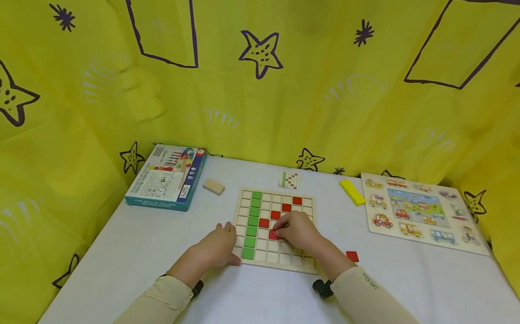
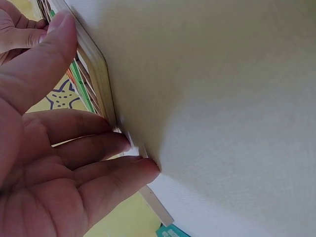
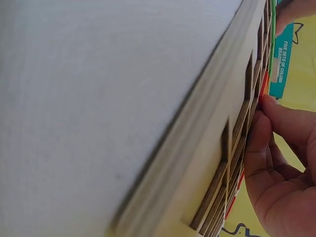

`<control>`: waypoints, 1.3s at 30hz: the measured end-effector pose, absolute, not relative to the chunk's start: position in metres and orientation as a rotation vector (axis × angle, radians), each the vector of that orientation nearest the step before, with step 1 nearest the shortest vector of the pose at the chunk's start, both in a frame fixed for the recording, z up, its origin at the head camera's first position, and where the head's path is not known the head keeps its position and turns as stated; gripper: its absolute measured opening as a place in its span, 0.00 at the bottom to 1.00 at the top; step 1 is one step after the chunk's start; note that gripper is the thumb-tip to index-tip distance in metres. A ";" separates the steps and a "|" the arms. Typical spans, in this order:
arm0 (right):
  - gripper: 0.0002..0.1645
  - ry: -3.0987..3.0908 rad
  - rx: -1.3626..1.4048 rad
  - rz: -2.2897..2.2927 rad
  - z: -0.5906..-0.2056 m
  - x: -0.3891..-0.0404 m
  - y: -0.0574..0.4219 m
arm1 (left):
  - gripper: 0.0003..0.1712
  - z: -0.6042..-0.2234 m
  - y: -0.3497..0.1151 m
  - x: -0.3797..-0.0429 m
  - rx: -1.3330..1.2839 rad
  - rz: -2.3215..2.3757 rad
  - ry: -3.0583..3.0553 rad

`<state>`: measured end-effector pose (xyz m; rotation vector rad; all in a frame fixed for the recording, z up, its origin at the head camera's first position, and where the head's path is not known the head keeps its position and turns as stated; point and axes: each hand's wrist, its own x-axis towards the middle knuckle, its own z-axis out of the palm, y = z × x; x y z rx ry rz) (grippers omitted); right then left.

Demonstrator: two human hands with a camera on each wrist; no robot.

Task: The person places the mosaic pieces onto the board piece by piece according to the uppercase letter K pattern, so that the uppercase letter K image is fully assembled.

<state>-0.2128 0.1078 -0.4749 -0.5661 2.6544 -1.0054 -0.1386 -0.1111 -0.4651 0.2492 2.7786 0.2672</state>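
A wooden grid board (image 1: pixel 280 266) lies flat on the table, with a column of green tiles (image 1: pixel 253 222) and a slanting line of red tiles (image 1: pixel 286 207) in its cells. Thumb and finger of my right hand (image 1: pixel 299 230) pinch a red square tile (image 1: pixel 273 235) at a cell near the board's middle. My left hand (image 1: pixel 217 245) rests at the board's front left corner, its thumb against the rim and its fairly straight fingers along the left side. The left wrist view shows these fingertips (image 2: pixel 150 168) touching the tabletop beside the rim.
Behind the board lies a small pattern card (image 1: pixel 289 180). A wooden block (image 1: pixel 213 186) and a boxed set (image 1: pixel 164 177) are at left. A yellow block (image 1: pixel 352 192) and a picture puzzle (image 1: pixel 422 212) lie back right; a loose red tile (image 1: pixel 352 255) is beside my right forearm.
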 end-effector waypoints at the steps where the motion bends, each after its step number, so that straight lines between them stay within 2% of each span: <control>1: 0.02 2.657 -0.566 -1.002 -0.475 -0.213 0.107 | 0.52 -0.465 -0.111 -0.139 0.244 0.270 2.776; 16: 0.05 2.610 -0.570 -1.078 -0.472 -0.207 0.128 | 0.52 -0.466 -0.111 -0.138 0.251 0.295 2.775; 28: 0.08 2.706 -0.459 -1.014 -0.456 -0.199 0.205 | 0.52 -0.462 -0.111 -0.136 0.236 0.297 2.776; 39: 0.10 2.697 -0.362 -1.052 -0.472 -0.180 0.267 | 0.51 -0.458 -0.109 -0.135 0.207 0.301 2.758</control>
